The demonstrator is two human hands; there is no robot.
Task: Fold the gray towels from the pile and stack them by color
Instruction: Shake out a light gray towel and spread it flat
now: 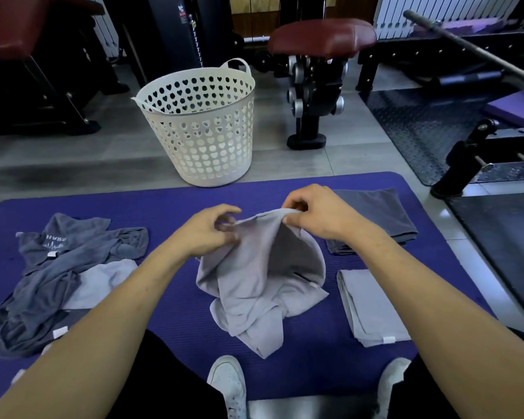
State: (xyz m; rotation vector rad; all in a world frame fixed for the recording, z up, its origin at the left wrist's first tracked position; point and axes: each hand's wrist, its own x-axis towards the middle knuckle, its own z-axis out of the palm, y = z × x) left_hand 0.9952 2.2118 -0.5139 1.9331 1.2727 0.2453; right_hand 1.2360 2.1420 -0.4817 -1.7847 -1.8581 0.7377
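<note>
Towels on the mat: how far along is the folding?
Done: a folded dark gray stack and a folded light gray stack lie apart on the mat. In hand: both the left hand and right hand pinch a light gray towel. Left: the unfolded pile.

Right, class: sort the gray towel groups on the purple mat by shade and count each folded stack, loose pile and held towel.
Dark gray: 2, a folded stack and a loose pile.
Light gray: 2, a folded stack and a held towel.
Total: 4
</note>
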